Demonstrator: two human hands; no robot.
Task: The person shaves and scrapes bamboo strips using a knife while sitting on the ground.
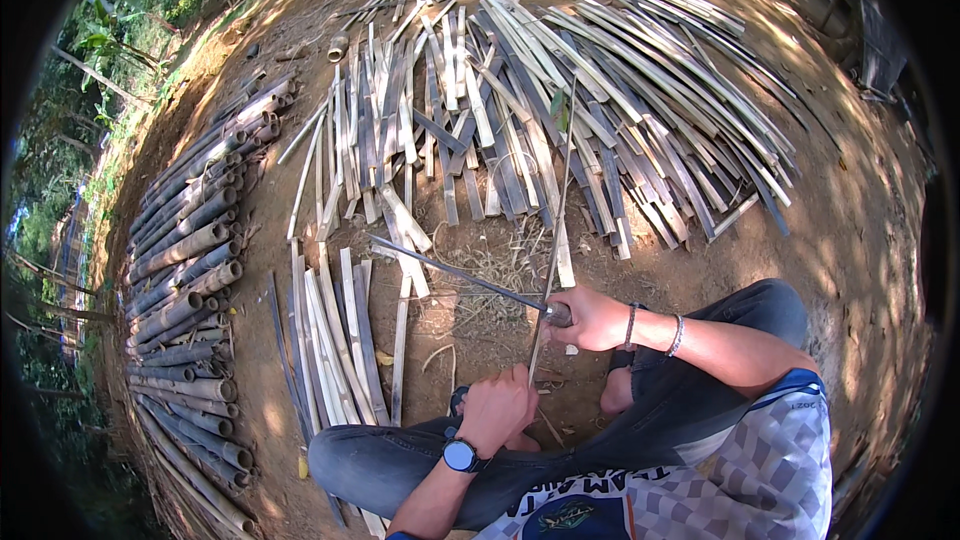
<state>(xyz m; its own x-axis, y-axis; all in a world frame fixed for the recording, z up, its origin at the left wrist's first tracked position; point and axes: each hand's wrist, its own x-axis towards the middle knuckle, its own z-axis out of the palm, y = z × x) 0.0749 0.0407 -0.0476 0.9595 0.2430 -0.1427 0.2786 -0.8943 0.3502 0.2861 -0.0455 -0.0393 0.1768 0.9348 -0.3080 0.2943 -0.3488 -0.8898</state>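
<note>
Here the left hand [497, 405], with a watch on its wrist, is clamped round the lower end of a thin bamboo strip [556, 210] standing nearly upright between the knees, and the right hand [592, 318] is closed on the handle of a long knife [455, 273] whose blade meets the strip just beside that fist. To split cleanly, I judge, the blade should stay centred on the strip and the lower grip firm. The strip is pale, narrow and long, rising past short slats [340, 335] on the dirt toward the big fan of slats [560, 100] beyond, with bamboo poles [190, 270] stacked left.
</note>
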